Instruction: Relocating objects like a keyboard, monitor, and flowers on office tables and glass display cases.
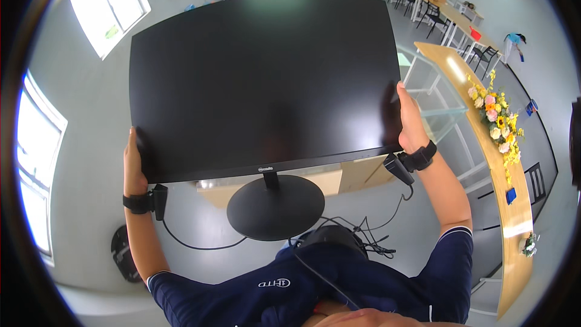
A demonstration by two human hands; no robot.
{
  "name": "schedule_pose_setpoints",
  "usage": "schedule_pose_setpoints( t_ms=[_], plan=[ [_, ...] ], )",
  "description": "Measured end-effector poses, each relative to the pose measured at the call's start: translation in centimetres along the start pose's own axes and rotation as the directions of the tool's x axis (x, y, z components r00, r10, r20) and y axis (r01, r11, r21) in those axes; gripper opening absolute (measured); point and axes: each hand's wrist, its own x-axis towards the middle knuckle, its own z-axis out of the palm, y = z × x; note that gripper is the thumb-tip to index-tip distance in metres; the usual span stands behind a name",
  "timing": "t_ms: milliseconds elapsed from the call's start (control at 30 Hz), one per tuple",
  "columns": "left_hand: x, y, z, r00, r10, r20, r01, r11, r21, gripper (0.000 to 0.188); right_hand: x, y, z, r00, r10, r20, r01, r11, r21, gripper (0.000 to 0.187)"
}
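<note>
A large black computer monitor (260,85) is in front of me, its dark screen facing me. My left hand (133,160) is pressed to its lower left edge, fingers closed around the side. On the opposite side my right hand (411,122) grips the lower right edge, thumb up along the frame. The fingers behind the monitor are hidden. Below the screen hangs a short neck with a round black stand base (275,209). Each wrist carries a black strap with a small device, and a thin cable runs from each.
A pale brown box (327,183) shows under the monitor, with tangled black cables (376,245) near my legs. To the right are a glass case (446,110) and a long wooden table (514,254) bearing a flower arrangement (497,122). Another person (514,39) is far right.
</note>
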Motion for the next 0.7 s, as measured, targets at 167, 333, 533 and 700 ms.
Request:
schedule_pose_setpoints(
  t_ms=[167, 333, 533, 700],
  plan=[
    [-12.4, -0.2, -6.4, 0.959, -0.011, -0.282, 0.046, 0.992, 0.118, 0.054, -7.9, 3.7, 1.5, 0.999, 0.021, 0.048, -0.025, 0.997, 0.074, 0.036],
    [-23.0, -1.8, -15.5, 0.88, -0.048, -0.472, 0.093, 0.993, 0.072, 0.057, -12.2, 8.1, 6.2, 0.968, 0.085, 0.234, -0.075, 0.996, -0.049, 0.039],
    [-35.2, -4.7, -23.4, 0.685, -0.083, -0.724, 0.193, 0.979, 0.07, 0.055, -18.7, 12.9, 15.0, 0.778, 0.207, 0.593, -0.246, 0.969, -0.015, 0.042],
    [-44.0, -6.8, -28.8, 0.601, -0.168, -0.782, 0.333, 0.942, 0.054, 0.055, -24.2, 18.9, 20.8, 0.642, 0.385, 0.663, -0.319, 0.92, -0.226, 0.044]
  ],
)
